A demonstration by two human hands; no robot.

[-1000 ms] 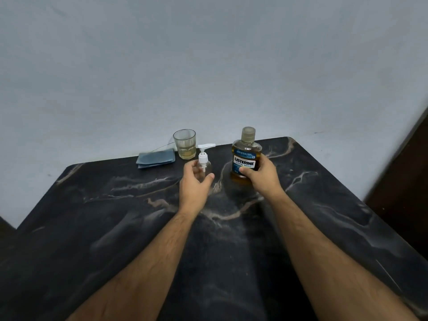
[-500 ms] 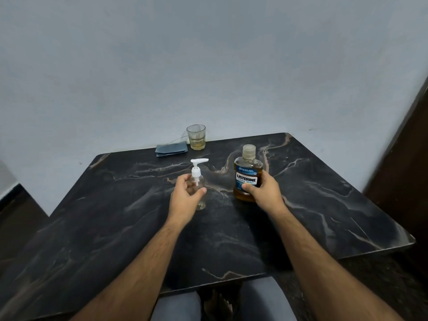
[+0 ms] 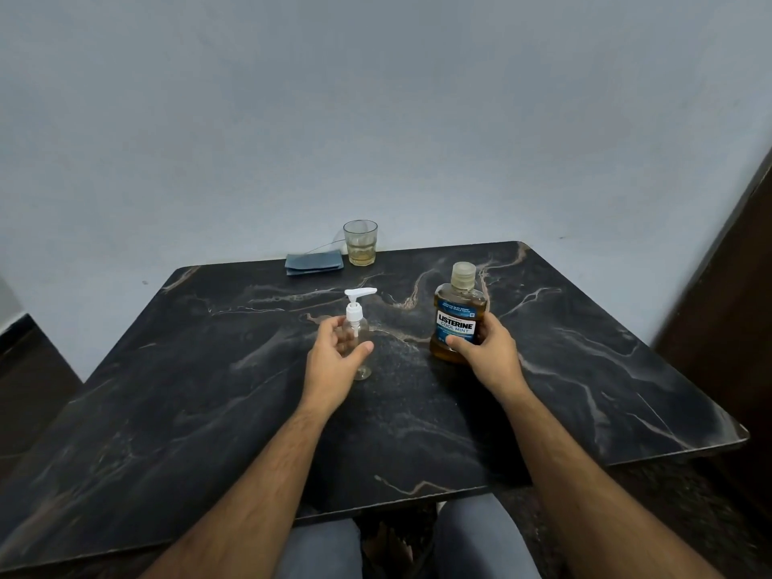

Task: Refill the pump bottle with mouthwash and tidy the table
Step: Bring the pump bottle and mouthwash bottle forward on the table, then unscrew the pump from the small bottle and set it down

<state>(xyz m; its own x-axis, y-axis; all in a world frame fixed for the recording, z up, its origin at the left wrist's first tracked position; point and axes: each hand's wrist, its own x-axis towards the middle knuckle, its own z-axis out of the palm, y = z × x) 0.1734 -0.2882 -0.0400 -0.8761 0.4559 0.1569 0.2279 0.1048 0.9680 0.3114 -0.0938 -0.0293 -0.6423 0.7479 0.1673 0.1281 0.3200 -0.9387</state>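
Hands flank the table's (image 3: 585, 369) middle — left hand (image 3: 334, 361) grasps the clear pump bottle (image 3: 356, 328), right hand (image 3: 486, 353) grasps the mouthwash bottle (image 3: 458, 319). Behind the pump bottle stand a glass (image 3: 360, 243) and folded cloth (image 3: 314, 263) — both at the far edge

The pump bottle (image 3: 356, 337) is small, clear and apparently empty, with a white pump head whose spout points right. It stands upright near the middle of the table (image 3: 209, 403), held by the left hand (image 3: 334, 361). The mouthwash bottle (image 3: 458, 317) stands upright to its right, well apart. It holds amber liquid, carries a blue label and a closed clear cap, and is gripped by the right hand (image 3: 486, 353).
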